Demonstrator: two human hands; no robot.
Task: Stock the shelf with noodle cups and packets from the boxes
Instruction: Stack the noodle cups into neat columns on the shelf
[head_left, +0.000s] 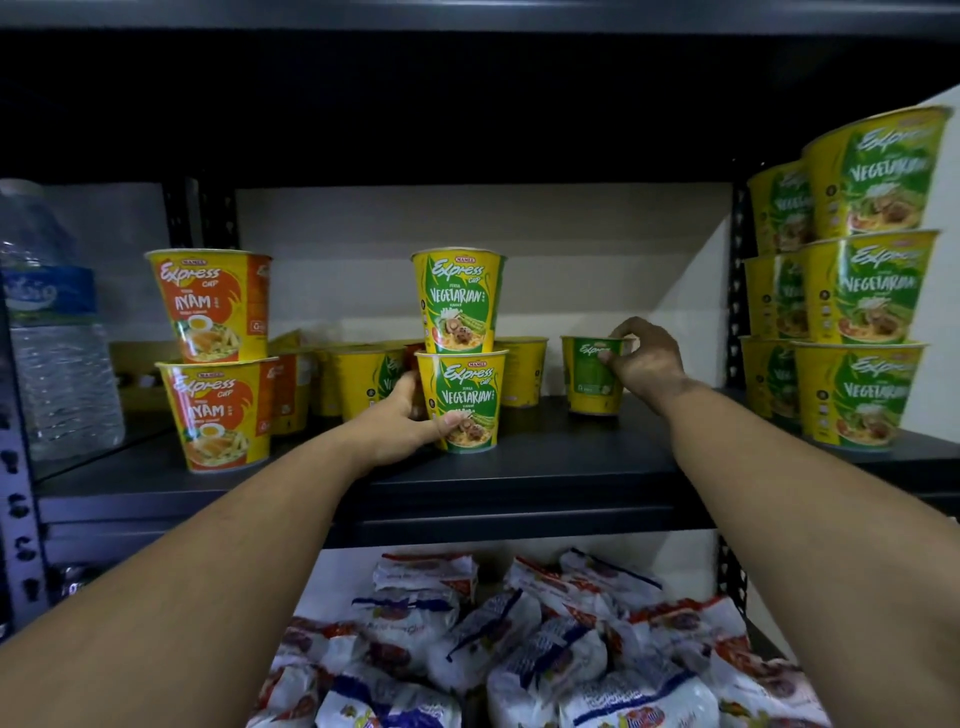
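Head view puts both forearms reaching from the bottom corners to the dark shelf (545, 467) at mid frame. Left hand (402, 421) wraps the lower cup (464, 400) of a two-high yellow and green vegetarian stack at centre, thumb across its front, with the upper cup (458, 301) standing on it. Right hand (647, 358) pinches the rim of a single green cup (593, 375) standing further back, right of centre. Two orange chicken cups (215, 358) are stacked at left beside a water bottle (52, 322). More vegetarian cups (857, 291) stand three high at right. Noodle packets (545, 649) are heaped on the level below.
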